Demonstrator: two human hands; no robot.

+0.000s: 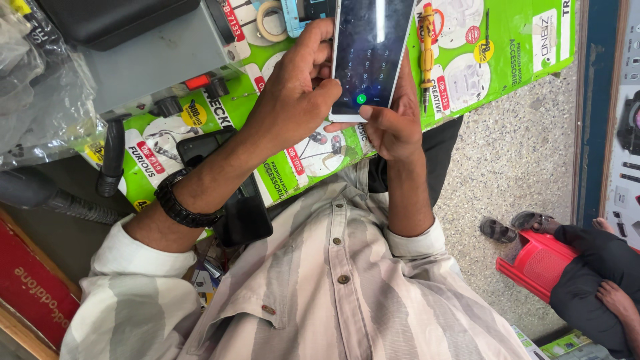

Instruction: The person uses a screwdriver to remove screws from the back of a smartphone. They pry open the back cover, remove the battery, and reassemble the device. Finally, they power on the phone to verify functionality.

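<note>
Two hands met on one white-edged smartphone (371, 53), which we held above the green printed surface (507, 60) with its lit keypad screen turned up toward the camera, so that the digits could be read and pressed; our left hand (297, 87) gripped the phone's left edge, fingers curled over its rim and thumb lying onto the lower glass near the green call button; our right hand (393, 123) cupped the phone from below and behind, fingers folded under its bottom corner, taking the weight so the other thumb was free to tap; neither hand was slack, both being closed on the same phone.

Left forearm ran up from the lower left, wrist bent inward, carrying a black watch (183, 203); right forearm rose nearly straight from the striped shirt cuff (413, 240), elbow tucked to the body.

Items nearby, kept within reach: one yellow-handled screwdriver (427, 50) lying on the surface just right of the phone; one roll of tape (272, 19) near the top edge; one black phone (230, 193) lying partly under our left forearm; one grey box with red and black knobs (157, 57) at upper left; one red stool (537, 263) on the speckled floor, with another person's sandalled feet (513, 225) beside it.
</note>
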